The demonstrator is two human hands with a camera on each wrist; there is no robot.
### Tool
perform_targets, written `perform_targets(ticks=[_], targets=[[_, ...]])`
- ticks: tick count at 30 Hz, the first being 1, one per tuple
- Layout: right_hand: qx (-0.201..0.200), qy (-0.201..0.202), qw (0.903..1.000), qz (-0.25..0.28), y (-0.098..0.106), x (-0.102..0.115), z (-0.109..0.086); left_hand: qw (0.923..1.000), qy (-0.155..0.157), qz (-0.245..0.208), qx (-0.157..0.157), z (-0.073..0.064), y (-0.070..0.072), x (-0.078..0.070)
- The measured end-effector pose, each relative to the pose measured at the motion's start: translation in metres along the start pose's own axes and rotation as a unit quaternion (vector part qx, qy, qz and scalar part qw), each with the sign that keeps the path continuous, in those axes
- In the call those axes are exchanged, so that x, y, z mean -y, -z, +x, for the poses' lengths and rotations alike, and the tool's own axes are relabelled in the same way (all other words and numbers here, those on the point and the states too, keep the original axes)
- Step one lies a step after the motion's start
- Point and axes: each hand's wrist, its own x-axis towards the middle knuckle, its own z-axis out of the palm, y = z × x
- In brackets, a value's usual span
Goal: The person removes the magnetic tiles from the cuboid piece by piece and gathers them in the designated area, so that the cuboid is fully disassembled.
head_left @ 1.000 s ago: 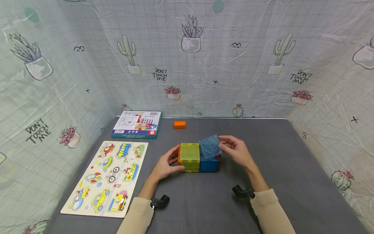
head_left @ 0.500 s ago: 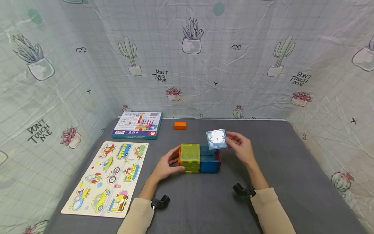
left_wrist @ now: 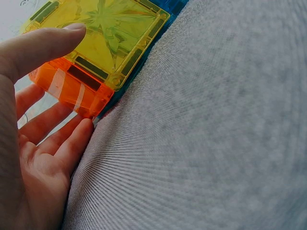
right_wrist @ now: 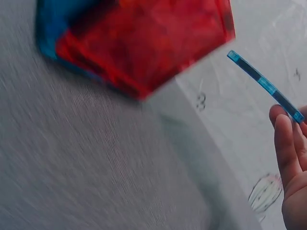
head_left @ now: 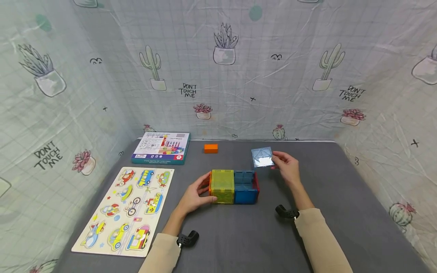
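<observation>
A box of translucent magnetic tiles stands mid-table. Its left half is topped by a yellow tile (head_left: 222, 179); the right half has blue sides (head_left: 246, 196) and an uncovered top. An orange tile (left_wrist: 72, 88) closes its left end, a red tile (right_wrist: 148, 45) its right end. My left hand (head_left: 195, 195) grips the left end, thumb at the yellow front and fingers around the orange side. Up and to the right of the box, my right hand (head_left: 287, 167) pinches a square blue magnetic tile (head_left: 262, 156) by its edge, raised and apart from the box.
An orange block (head_left: 211, 148) lies behind the box. At the back left is a flat toy carton (head_left: 160, 148), with a wooden vehicle puzzle board (head_left: 124, 210) in front of it. A printed curtain (head_left: 252, 76) surrounds the dark grey table (head_left: 239, 242).
The right hand has lifted the blue tile off the box's right half and carried it up, back and to the right, uncovering the top. My left hand keeps its grip on the box.
</observation>
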Motion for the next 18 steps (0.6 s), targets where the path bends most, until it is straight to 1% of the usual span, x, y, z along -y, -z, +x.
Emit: perform_targets(ticks=[2, 5, 9, 11, 14, 16, 18], targets=[[-0.011, -0.012, 0.9999, -0.005, 0.003, 0.002, 0.005, 1.0, 0.0, 0.0, -0.001, 0.0, 0.0, -0.001], [-0.027, -0.024, 0.9994, 0.002, 0.009, 0.001, 0.013, 1.0, 0.002, -0.001, -0.001, 0.001, -0.001, -0.002], [-0.051, -0.025, 0.9983, 0.016, 0.018, -0.013, 0.025, 1.0, 0.007, -0.002, 0.001, 0.002, -0.001, -0.002], [-0.061, -0.026, 0.9978, 0.005, 0.022, -0.02, 0.03, 0.9999, 0.01, -0.004, 0.002, 0.002, -0.002, -0.003], [-0.075, -0.033, 0.9963, -0.026, 0.026, -0.029, 0.035, 0.9999, 0.012, -0.005, 0.001, 0.002, -0.002, -0.002], [-0.079, -0.042, 0.9948, -0.048, 0.029, -0.033, 0.039, 0.9999, 0.01, -0.007, 0.001, 0.001, -0.002, -0.001], [-0.084, -0.053, 0.9934, -0.059, 0.031, -0.037, 0.042, 0.9999, 0.01, -0.006, -0.001, 0.001, -0.002, 0.0]])
